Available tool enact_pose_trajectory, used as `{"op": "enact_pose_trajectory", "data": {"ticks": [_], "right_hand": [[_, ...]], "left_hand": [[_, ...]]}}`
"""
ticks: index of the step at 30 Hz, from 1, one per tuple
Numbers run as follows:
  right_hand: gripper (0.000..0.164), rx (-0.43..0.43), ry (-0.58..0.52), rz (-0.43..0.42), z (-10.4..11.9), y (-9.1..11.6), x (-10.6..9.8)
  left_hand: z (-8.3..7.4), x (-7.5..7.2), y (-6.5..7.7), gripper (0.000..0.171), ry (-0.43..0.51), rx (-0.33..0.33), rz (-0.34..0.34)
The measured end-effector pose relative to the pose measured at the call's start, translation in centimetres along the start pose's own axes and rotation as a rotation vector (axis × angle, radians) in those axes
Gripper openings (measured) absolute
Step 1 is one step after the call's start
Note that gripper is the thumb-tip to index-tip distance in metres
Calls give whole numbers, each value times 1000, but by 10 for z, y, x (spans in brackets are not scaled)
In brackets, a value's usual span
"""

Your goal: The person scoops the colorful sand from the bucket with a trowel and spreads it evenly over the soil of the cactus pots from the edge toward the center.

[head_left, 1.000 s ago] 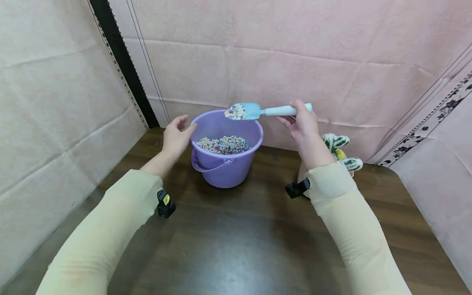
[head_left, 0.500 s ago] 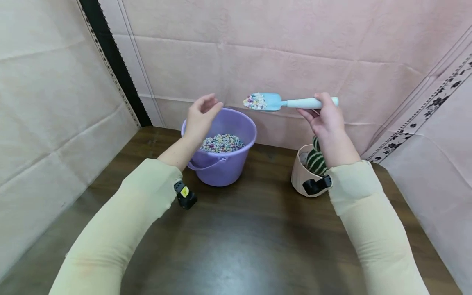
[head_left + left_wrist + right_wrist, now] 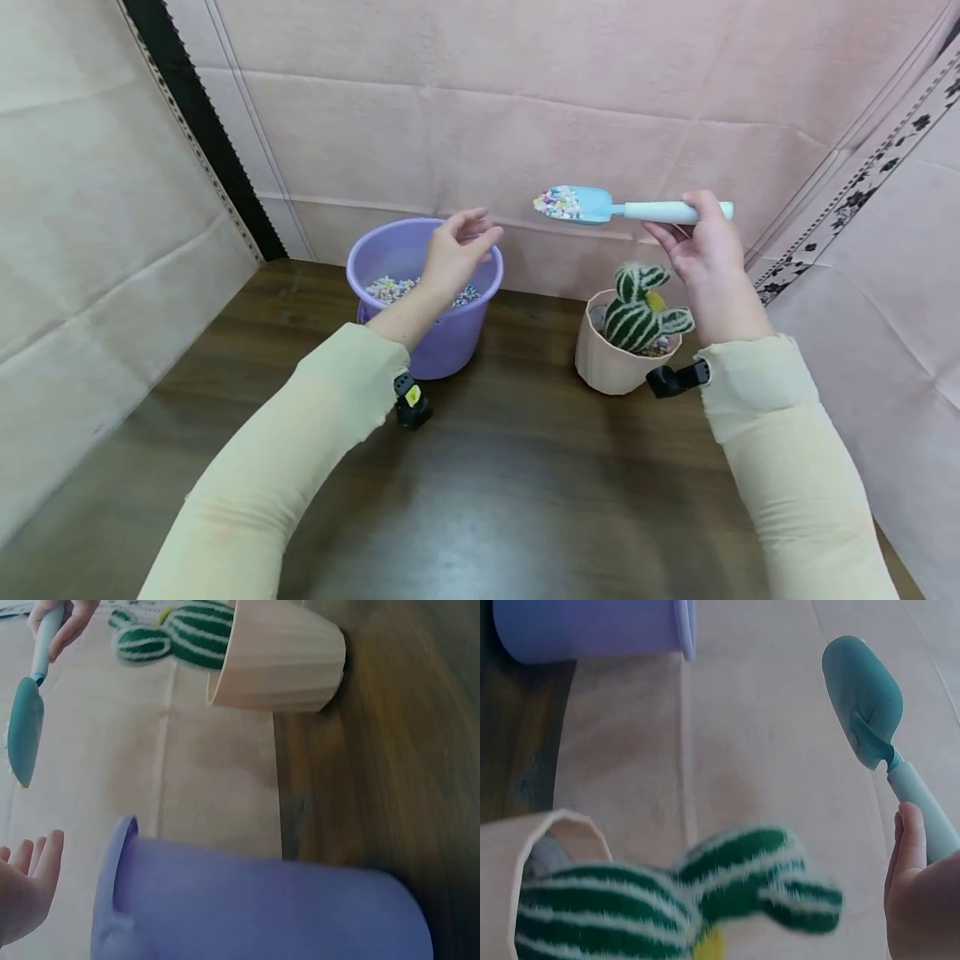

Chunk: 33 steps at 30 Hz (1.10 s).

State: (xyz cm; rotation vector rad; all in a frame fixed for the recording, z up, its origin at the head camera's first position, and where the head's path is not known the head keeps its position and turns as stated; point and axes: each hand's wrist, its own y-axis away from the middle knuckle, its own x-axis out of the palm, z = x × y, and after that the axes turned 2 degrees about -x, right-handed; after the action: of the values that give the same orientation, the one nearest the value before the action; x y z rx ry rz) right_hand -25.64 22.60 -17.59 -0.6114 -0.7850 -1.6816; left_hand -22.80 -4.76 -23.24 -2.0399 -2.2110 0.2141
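Right hand (image 3: 711,250) grips trowel (image 3: 596,205) handle; long axis left-right, beads (image 3: 557,202) at left end, higher than cactus pot (image 3: 611,367). Right hand nearer pot; left hand (image 3: 456,254) empty, fingers loose, near bucket (image 3: 459,337) rim.

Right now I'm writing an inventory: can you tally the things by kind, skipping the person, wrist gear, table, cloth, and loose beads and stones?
Bucket: 1
Scoop: 1
Plant pot: 1
Cactus: 1
Total: 4
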Motion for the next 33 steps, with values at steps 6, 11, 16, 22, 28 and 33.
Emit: {"op": "enact_pose_trajectory", "data": {"ticks": [6,11,16,22,28,33], "right_hand": [[30,-1,-21,-36,14,3,-12],[34,-11,-43,-57,23,6,-22],[34,-19,-71,-81,31,8,-34],[23,-17,-73,-106,35,10,-44],[24,-7,-101,-115,36,11,-49],[25,-5,-100,-138,37,14,-56]], "left_hand": [[6,21,4,45,-9,-15,85],[15,36,7,44,-39,-27,130],[28,49,9,45,-77,-47,169],[46,59,13,46,-134,-58,191],[65,68,18,46,-161,-79,199],[78,77,23,46,-217,-106,200]]}}
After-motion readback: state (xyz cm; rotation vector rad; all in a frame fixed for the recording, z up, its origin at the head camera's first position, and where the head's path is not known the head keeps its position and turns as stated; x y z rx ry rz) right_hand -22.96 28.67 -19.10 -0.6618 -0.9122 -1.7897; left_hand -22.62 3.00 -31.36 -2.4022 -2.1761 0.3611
